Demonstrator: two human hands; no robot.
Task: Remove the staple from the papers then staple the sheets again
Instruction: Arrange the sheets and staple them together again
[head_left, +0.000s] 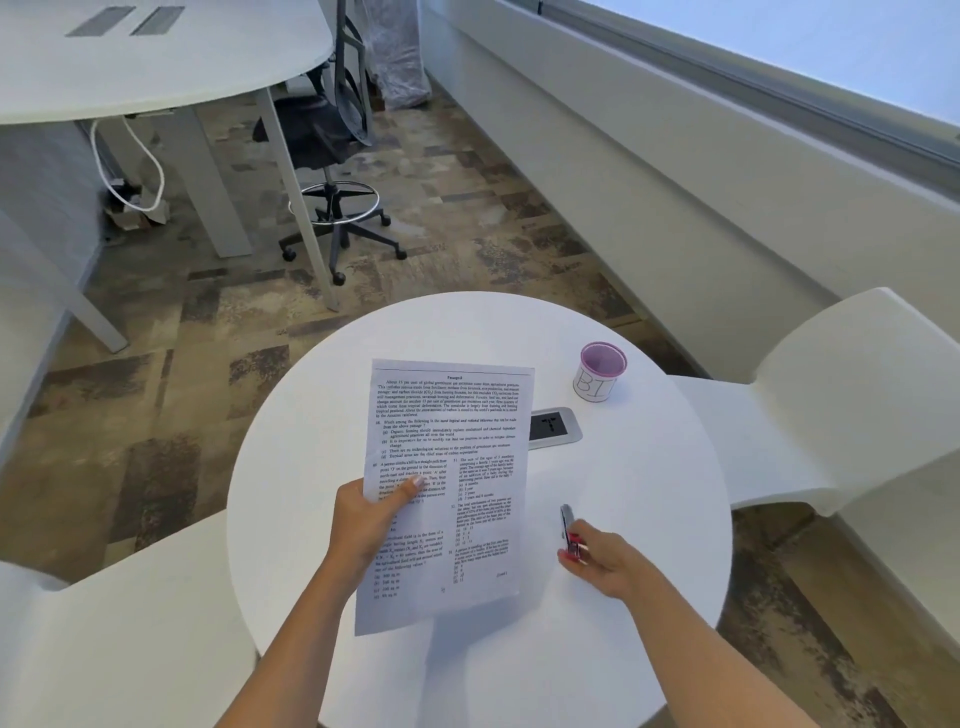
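My left hand (366, 525) grips the printed papers (452, 467) by their left edge and holds them raised above the round white table (649, 493). To the right of the sheets, my right hand (602, 564) is closed around a small stapler (569, 527) with a grey metal front and a red body. The stapler sits low, at the table surface; whether it touches the table I cannot tell. It is apart from the papers. No staple is visible on the sheets at this size.
A pink-rimmed cup (600, 371) labelled in marker stands at the table's far right. A phone (553, 427) lies beside the papers' right edge. White chairs (831, 405) flank the table. A black office chair (332, 156) and a desk (156, 62) stand beyond.
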